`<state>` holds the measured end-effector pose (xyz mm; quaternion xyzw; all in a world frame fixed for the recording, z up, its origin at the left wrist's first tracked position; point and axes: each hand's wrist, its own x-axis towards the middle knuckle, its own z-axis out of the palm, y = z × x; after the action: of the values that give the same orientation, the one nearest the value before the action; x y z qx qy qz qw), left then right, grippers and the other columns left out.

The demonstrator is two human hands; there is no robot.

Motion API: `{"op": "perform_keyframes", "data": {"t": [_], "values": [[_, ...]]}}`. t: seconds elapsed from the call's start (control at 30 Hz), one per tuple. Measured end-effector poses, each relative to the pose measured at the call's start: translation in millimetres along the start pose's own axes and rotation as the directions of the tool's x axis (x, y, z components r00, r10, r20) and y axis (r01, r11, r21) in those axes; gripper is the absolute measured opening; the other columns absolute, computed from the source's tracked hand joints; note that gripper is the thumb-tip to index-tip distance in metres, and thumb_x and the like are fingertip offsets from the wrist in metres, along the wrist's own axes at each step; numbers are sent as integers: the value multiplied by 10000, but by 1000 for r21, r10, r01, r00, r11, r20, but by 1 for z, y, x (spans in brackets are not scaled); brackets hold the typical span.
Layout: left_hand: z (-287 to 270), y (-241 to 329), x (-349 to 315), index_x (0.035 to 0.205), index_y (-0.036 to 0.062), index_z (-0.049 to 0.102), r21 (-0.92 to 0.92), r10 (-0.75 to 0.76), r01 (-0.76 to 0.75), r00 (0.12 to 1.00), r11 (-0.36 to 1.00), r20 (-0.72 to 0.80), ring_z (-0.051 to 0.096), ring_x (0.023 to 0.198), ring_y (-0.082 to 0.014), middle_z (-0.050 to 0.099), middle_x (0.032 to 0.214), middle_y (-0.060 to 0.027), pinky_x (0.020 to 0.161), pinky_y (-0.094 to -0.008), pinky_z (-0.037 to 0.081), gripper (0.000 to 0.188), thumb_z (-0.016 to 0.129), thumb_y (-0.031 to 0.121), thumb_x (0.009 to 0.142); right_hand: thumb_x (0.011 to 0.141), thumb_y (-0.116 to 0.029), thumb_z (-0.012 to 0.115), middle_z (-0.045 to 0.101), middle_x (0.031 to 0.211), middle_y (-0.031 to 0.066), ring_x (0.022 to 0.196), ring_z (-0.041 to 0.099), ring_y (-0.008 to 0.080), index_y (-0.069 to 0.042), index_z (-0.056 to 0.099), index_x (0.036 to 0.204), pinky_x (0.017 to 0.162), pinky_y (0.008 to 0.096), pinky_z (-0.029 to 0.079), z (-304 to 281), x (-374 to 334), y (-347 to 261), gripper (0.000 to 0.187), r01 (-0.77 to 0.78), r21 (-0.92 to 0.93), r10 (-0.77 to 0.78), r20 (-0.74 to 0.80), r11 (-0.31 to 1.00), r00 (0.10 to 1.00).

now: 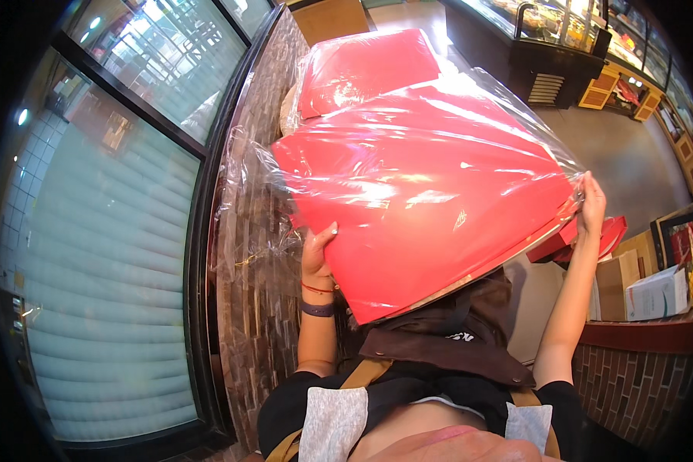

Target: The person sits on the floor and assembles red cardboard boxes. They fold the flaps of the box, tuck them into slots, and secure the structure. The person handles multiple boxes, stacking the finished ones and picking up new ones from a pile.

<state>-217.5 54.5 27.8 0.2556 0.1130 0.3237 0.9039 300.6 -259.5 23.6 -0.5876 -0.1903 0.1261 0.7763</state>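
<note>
A stack of large, glossy red card sheets is held up in front of me, tilted, with clear plastic film over its far part and right corner. My left hand grips the stack's near left edge, thumb on top and fingers hidden beneath. At the right corner, my right hand is closed on the bunched plastic film, close to the card edge. Whether it also pinches the card, I cannot tell. Beyond the stack, another red sheet or pack lies under plastic.
Crumpled plastic film rests on the patterned stone-look ledge beside a black-framed window. To the right, a white box and a cardboard box stand on a brick-faced counter. A glass display case stands farther off.
</note>
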Motion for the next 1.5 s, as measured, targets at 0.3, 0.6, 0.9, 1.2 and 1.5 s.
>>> {"op": "perform_keyframes", "data": {"t": [0.3,0.6,0.9,1.2,1.5], "values": [[13,24,-15,1431,0,391,-215,97,-33,951,976,294,616,1172,-330,573,1316,-203,983,-459,544,436,454,54,1004,961,-195,512,624,1292,177,1159,621,322,7,588,1274,1020,454,497,-243,90,-20,380,468,520,-43,-635,714,771],[39,1,98,1393,0,442,90,424,-425,905,901,36,597,1177,-280,584,1297,-137,990,-405,524,438,541,-21,967,948,-225,522,462,1499,-7,1425,348,287,-84,608,1183,1158,682,221,-172,-79,-44,287,618,539,-118,-691,573,713],[31,-59,237,1210,-38,539,66,478,-490,800,869,-363,637,1037,-264,608,1183,-125,868,-400,572,242,552,93,1007,978,-283,530,600,1175,8,1042,539,203,-131,627,1144,966,471,364,-19,-136,35,245,-198,946,-73,223,258,972],[70,-78,106,1553,112,193,601,-153,60,983,797,105,604,1162,-266,571,1297,-148,956,-434,539,837,709,192,899,978,-231,551,633,1037,66,926,618,184,-121,515,1267,834,347,534,166,-209,86,311,-870,284,145,919,402,367],[61,-76,10,1098,99,714,873,18,-486,874,41,486,527,700,-190,490,843,-35,634,-315,452,443,628,-67,697,889,-115,710,606,1218,96,1063,616,183,-29,478,1371,888,342,527,215,-236,55,542,-661,-392,703,646,640,297]]}}
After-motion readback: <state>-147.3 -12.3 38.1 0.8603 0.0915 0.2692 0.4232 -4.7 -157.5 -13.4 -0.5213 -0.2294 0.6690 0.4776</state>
